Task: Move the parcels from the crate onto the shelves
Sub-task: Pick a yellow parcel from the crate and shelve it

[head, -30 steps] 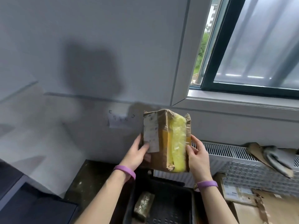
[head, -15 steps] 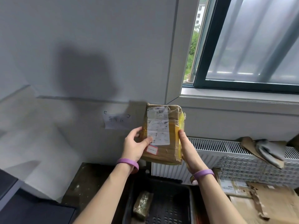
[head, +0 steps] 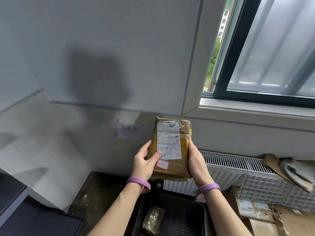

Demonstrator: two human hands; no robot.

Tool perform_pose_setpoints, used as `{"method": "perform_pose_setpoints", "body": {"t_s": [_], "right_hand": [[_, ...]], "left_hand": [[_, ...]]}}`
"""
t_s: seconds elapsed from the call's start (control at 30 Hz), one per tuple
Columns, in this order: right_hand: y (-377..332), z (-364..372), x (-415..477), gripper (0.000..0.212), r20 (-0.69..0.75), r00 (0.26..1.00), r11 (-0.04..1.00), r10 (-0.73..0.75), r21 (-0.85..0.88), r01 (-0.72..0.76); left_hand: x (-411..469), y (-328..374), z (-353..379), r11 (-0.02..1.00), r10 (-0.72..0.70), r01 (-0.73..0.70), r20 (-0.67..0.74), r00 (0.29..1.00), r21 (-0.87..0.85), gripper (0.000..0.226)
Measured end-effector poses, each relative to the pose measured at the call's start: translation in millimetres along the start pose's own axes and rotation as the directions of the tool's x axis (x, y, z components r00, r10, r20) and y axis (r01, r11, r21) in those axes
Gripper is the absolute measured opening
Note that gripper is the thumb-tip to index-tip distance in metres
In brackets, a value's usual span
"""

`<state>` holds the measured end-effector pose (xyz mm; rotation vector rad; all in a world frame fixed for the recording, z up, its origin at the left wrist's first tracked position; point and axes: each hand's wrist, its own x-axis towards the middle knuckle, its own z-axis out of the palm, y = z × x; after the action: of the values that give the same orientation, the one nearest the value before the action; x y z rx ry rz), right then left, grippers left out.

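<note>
A brown cardboard parcel [head: 171, 169] with a white shipping label and a small red-edged sticker is held upright in front of the wall, label side toward me. My left hand [head: 144, 164] grips its left edge with the thumb on the label. My right hand [head: 196, 160] grips its right edge. Below my arms stands the black plastic crate [head: 187, 217], and a small taped parcel [head: 153, 218] lies in it. No shelf is in view.
A white radiator [head: 226, 167] runs along the wall under the window sill [head: 255, 111]. Flattened cardboard and labelled boxes [head: 254, 210] pile up at the lower right. A handwritten paper note [head: 130, 130] is stuck on the wall. A dark surface [head: 95, 198] lies to the left of the crate.
Both hands have turned the parcel from its yellow-taped side to its label face. It now faces me squarely and sits slightly higher.
</note>
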<state>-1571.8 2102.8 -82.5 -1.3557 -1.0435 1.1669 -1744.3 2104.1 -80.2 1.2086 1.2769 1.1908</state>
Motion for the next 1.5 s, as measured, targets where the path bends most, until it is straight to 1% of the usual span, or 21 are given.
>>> {"method": "perform_pose_setpoints", "body": {"t_s": [0.07,0.13,0.2,0.23,0.3,0.37,0.47,0.53,0.63,0.73,0.8,0.87,0.93,1.0,1.07,1.17,1.23,1.33,1.43,1.5], "right_hand": [[-3,15,4,0.051,0.037,0.999,0.994,-0.011,-0.110,0.015],[-1,33,9,0.050,0.127,0.992,0.973,0.002,-0.228,0.027],[2,56,9,0.057,0.235,0.971,0.951,0.043,-0.309,0.032],[5,69,8,0.062,0.295,0.955,0.951,0.042,-0.306,0.052],[11,96,3,0.067,0.384,0.923,0.971,0.005,-0.222,0.087],[22,124,-2,0.071,0.409,0.912,0.989,-0.039,-0.115,0.094],[35,166,-10,0.067,0.440,0.897,0.991,-0.038,-0.100,0.091],[38,191,-16,0.066,0.511,0.859,0.990,-0.034,-0.098,0.098],[37,225,-20,0.074,0.633,0.774,0.991,-0.037,-0.079,0.111],[38,251,-30,0.081,0.761,0.648,0.992,-0.020,-0.064,0.106],[40,265,-40,0.077,0.824,0.567,0.994,-0.005,-0.059,0.096],[43,277,-52,0.073,0.875,0.483,0.996,0.024,-0.060,0.060],[45,287,-65,0.074,0.919,0.390,0.997,0.053,-0.070,0.029],[48,296,-79,0.073,0.953,0.298,0.997,0.063,-0.073,0.021],[50,306,-95,0.064,0.972,0.228,0.997,0.061,-0.067,0.023],[50,323,-120,0.056,0.984,0.172,0.998,0.046,-0.054,0.042],[50,332,-135,0.052,0.990,0.132,0.998,0.052,-0.054,0.012],[51,338,-155,0.045,0.994,0.085,0.998,0.062,-0.060,-0.022],[52,347,-166,0.041,0.995,0.062,0.997,0.080,-0.079,-0.027],[52,357,-175,0.037,0.994,0.055,0.996,0.089,-0.088,-0.025]], "left_hand": [[-3,-5,-15,1.000,-0.005,0.006,-0.039,0.999,0.010,0.045],[-3,-8,-35,0.999,-0.015,0.019,-0.086,0.996,0.051,0.049],[-3,-9,-57,0.996,-0.036,0.047,-0.145,0.989,0.075,0.053],[-3,-10,-70,0.995,-0.041,0.056,-0.170,0.985,0.085,0.053],[-4,-12,-96,0.990,-0.048,0.076,-0.219,0.975,0.118,0.054],[-8,-17,-123,0.986,-0.050,0.090,-0.271,0.961,0.137,0.053],[-21,-26,-158,0.980,-0.060,0.127,-0.377,0.924,0.156,0.052],[-36,-32,-178,0.973,-0.070,0.160,-0.451,0.890,0.164,0.051],[-57,-40,-205,0.969,-0.103,0.213,-0.573,0.813,0.129,0.052],[-83,-44,-220,0.973,-0.138,0.229,-0.679,0.721,0.044,0.053],[-105,-43,-223,0.972,-0.166,0.235,-0.745,0.647,-0.012,0.052],[-129,-42,-225,0.962,-0.178,0.273,-0.803,0.569,-0.020,0.050],[-153,-40,-226,0.948,-0.193,0.316,-0.854,0.484,-0.035,0.049],[-176,-37,-226,0.947,-0.205,0.312,-0.890,0.408,-0.075,0.049],[-198,-32,-227,0.950,-0.211,0.292,-0.917,0.338,-0.110,0.048],[-224,-24,-232,0.960,-0.198,0.245,-0.952,0.233,-0.139,0.048],[-239,-21,-237,0.964,-0.196,0.217,-0.964,0.178,-0.156,0.044],[-258,-19,-238,0.965,-0.183,0.219,-0.971,0.154,-0.147,0.035],[-272,-21,-242,0.962,-0.186,0.224,-0.974,0.131,-0.154,0.036],[-281,-24,-248,0.957,-0.196,0.243,-0.971,0.135,-0.160,0.036]]}}
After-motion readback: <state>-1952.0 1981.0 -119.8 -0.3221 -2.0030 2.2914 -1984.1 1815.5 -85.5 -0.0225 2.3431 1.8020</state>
